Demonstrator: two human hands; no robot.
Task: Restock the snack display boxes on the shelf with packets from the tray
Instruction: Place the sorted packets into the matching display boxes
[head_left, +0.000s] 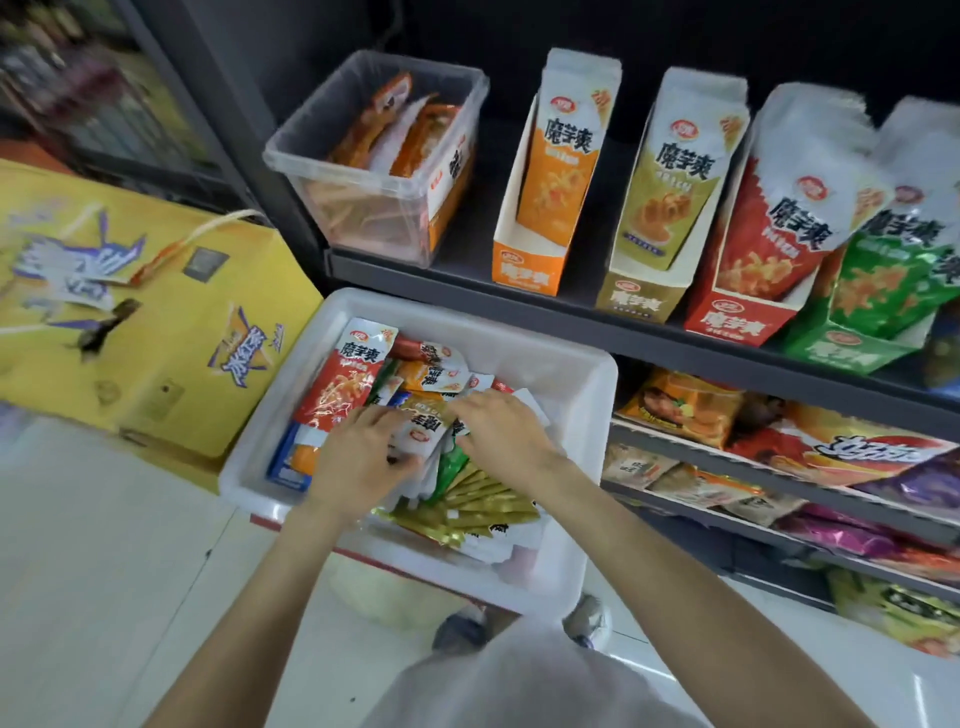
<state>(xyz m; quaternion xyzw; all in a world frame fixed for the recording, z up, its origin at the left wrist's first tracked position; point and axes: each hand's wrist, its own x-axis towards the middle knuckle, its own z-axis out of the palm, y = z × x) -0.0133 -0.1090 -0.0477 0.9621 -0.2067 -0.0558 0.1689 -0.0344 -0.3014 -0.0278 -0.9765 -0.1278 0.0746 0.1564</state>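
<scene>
Both forearms reach forward and down into the white tray (582, 374), which sits below the front edge of the shelf (597, 306).

Left hand (358, 457): palm down, wrist slightly bent, fingers curled onto a fanned bundle of packets (423, 431) — gold and white ones, printed side partly showing. The thumb side pinches the bundle's lower edge.

Right hand (501, 431): palm down, fingers bent at the knuckles and laid over the right side of the same bundle; whether they close under it I cannot tell, as the fingertips are hidden against the packets.

Tray contents: a red packet (345, 379) lying flat at the far left, a row of gold packets (483, 504) on edge near the front, a green packet (449, 465) between the hands, blue and orange ones at the left wall.

Shelf, left to right: clear plastic bin (374, 156) with orange packets, then four display boxes — orange box (530, 265), gold box (636, 301), red box (735, 319), green box (844, 348) — each with upright packets. A yellow carton (156, 322) stands left of the tray.
</scene>
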